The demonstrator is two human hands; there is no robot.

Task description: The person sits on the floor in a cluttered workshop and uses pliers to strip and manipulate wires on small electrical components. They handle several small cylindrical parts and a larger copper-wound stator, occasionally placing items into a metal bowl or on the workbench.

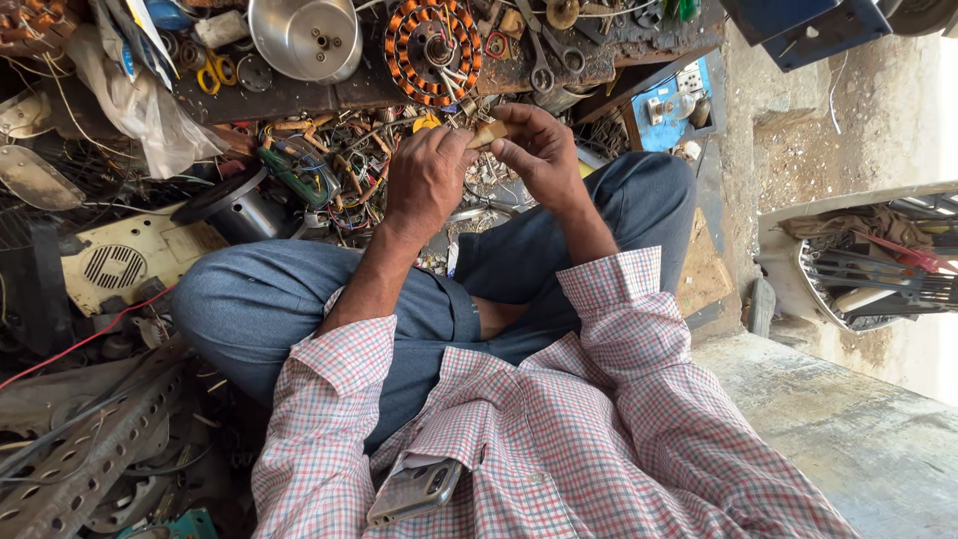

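you sit cross-legged in blue trousers and a red-and-white checked shirt, both hands raised just below the copper-wound stator (pixel 433 50), a round ring of orange coils lying on the dark, cluttered worktop (pixel 299 95). your left hand (pixel 427 180) and right hand (pixel 539 150) meet over a small tan cylinder-shaped piece (pixel 489 133), smooth and light brown; the fingers of both hands are curled closed around it, pinching it from either side, and it sits just below the stator, right of the tangle of coloured wires (pixel 339 165). left of the stator rests a shiny, dished metal cover (pixel 304 38), and further left a crumpled clear plastic bag (pixel 140 105). right of the stator lie grey steel spanners (pixel 544 55). well below and left of the stator stands a dark cylindrical motor housing (pixel 235 205) beside a cream plastic panel with a round slotted grille (pixel 125 262). a glossy phone (pixel 414 489) pokes from your shirt pocket. what the tan piece is exactly cannot be told.
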